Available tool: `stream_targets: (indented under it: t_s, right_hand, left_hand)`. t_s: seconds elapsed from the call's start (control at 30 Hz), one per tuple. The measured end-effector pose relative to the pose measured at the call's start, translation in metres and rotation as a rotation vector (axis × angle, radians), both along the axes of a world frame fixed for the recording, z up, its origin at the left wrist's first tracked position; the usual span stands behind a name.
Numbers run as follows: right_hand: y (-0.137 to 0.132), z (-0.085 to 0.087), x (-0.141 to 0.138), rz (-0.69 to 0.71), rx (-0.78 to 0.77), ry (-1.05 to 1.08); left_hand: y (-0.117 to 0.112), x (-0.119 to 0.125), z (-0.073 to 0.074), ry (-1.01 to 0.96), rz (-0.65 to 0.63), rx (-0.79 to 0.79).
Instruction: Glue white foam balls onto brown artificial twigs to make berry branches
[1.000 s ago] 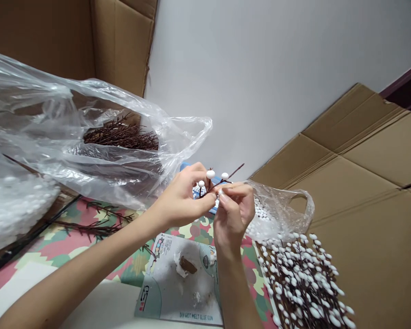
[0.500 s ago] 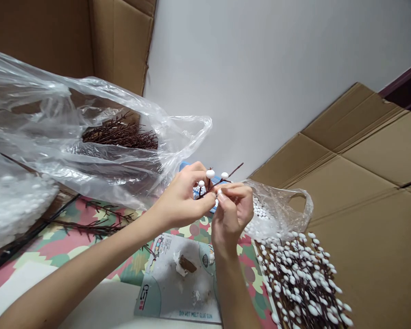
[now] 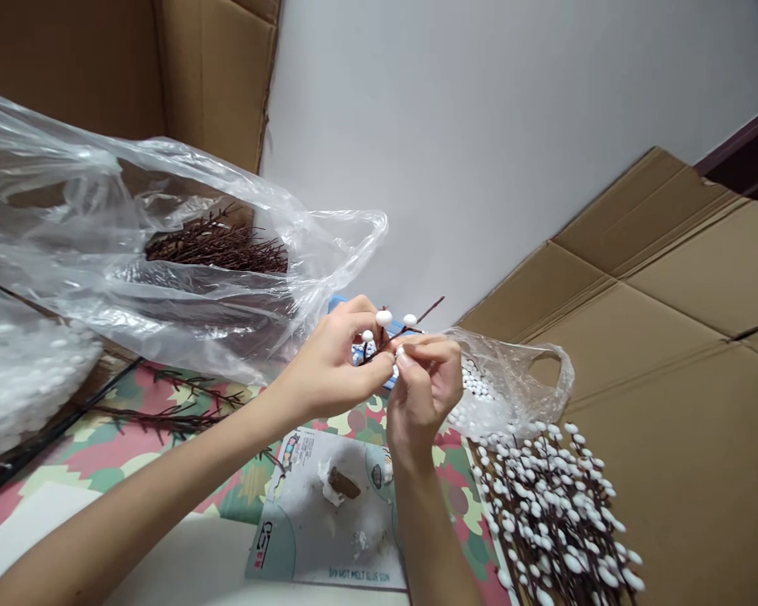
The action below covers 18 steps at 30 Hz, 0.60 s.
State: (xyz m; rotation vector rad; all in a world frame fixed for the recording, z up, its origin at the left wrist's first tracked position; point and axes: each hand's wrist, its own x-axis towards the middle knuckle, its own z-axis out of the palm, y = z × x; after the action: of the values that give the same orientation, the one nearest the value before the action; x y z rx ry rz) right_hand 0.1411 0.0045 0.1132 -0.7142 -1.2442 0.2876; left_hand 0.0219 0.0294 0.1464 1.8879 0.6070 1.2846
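Left hand [image 3: 329, 364] is pinching a brown twig [image 3: 399, 333] with white beads on it, and right hand [image 3: 424, 391] pinches a small white bead [image 3: 399, 351] against it. Clear bag of beads [image 3: 505, 379] at 3 o'clock, beaded branches [image 3: 556, 513] at 4, glue gun card [image 3: 325, 526] at 6.

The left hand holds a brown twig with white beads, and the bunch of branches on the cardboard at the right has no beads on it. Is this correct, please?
Not quite: the head view shows the bunch of branches on the cardboard thickly covered with white beads. The rest stands: the left hand holds a brown twig with white beads.
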Motion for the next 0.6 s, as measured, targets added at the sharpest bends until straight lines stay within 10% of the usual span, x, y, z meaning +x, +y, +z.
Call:
stream_targets:
  t_s: [0.6]
  right_hand:
    - [0.0027, 0.0049, -0.003, -0.02, 0.124, -0.006]
  left_hand:
    - [0.0049, -0.0058, 0.0037, 0.019, -0.021, -0.041]
